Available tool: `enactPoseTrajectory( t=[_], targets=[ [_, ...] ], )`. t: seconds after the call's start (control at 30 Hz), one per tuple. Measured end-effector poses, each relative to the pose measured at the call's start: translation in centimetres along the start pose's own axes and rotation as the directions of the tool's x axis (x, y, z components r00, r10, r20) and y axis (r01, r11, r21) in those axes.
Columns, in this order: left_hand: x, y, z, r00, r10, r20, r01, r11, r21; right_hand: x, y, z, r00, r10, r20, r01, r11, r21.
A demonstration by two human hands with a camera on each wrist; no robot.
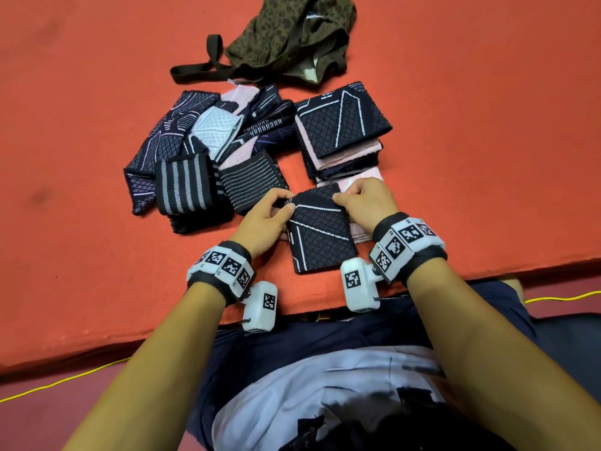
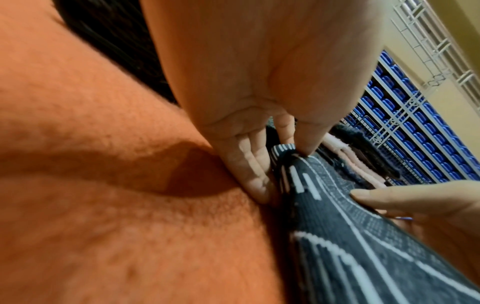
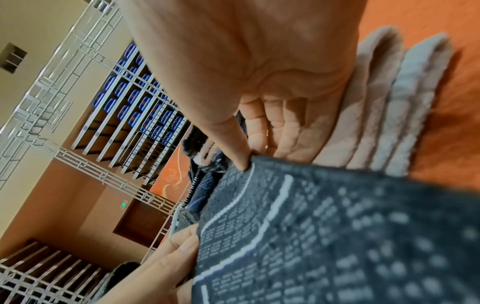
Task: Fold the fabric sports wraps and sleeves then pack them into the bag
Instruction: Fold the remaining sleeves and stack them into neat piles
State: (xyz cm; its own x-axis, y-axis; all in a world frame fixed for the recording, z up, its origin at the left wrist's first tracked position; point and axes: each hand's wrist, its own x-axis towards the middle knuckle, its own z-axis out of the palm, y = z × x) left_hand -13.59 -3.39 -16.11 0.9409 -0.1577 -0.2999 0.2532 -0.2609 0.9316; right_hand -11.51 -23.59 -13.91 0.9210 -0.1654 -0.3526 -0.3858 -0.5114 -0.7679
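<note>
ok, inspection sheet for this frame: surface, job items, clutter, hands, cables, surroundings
Surface: orange mat, soft and fuzzy.
Job's things: dark sleeve being folded at the near edge; folded stack beyond it; unfolded pile to the left; camo bag at the far side, open, slumped.
Clutter: nothing seen.
Grippers: left hand and right hand each pinch a far corner of the sleeve.
Cables: yellow cable on the floor below the mat.
Surroundings: white railings and blue seats behind.
</note>
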Motion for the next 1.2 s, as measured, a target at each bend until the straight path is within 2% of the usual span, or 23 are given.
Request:
enactPoseTrajectory(
  t=[0.27, 0.43, 0.53, 0.6, 0.77, 0.9, 0.97, 1.03, 1.2],
  targets=[
    [-0.1, 1.3, 0.2, 0.998, 0.049, -0.035, -0.053, 0.99, -0.133, 0.6, 0.0, -0.7, 0.992, 0.059, 0.112, -0.079, 0.979, 0.186],
    [0.5, 2.9, 0.7, 0.992, 0.122, -0.039, -0.127, 0.975, -0.184, 0.6, -0.7, -2.0, 0.998, 0.055, 0.02, -0.058, 0.975, 0.214],
    [0.9, 2.9, 1.7, 0.996, 0.057, -0.069, -0.07, 0.978, -0.197, 0.8, -0.8, -2.5, 0.997, 0.024, -0.075, -0.013, 0.989, 0.148],
    [0.8, 2.8, 2.3, 0.999, 0.01, -0.036, -0.017, 0.977, -0.214, 1.2, -0.5, -2.7, 0.99, 0.003, -0.139, 0.011, 0.995, 0.099],
    [1.0, 2.7, 2.8, 0.998, 0.013, 0.06, -0.008, 0.997, -0.079, 1.5, 0.0, -3.2, 0.986, -0.009, -0.165, 0.009, 1.0, 0.001],
    [1.3, 3.1, 3.6, 0.997, 0.066, 0.036, -0.066, 0.998, 0.012, 1.5, -0.1, -3.9, 0.994, -0.023, -0.108, 0.016, 0.998, -0.059],
    [1.3, 3.4, 4.1, 0.999, 0.037, 0.029, -0.038, 0.999, 0.035, 1.5, 0.0, -4.1, 0.998, -0.022, -0.064, 0.015, 0.995, -0.097],
    [1.0, 3.6, 4.6, 0.997, -0.015, 0.079, 0.013, 0.999, 0.03, 1.3, 0.0, -4.3, 0.998, -0.011, -0.056, 0.004, 0.993, -0.122],
    [1.2, 3.7, 4.4, 0.984, -0.066, 0.166, 0.037, 0.984, 0.173, 0.8, -0.3, -4.7, 0.997, -0.032, -0.068, 0.023, 0.992, -0.126]
  ],
)
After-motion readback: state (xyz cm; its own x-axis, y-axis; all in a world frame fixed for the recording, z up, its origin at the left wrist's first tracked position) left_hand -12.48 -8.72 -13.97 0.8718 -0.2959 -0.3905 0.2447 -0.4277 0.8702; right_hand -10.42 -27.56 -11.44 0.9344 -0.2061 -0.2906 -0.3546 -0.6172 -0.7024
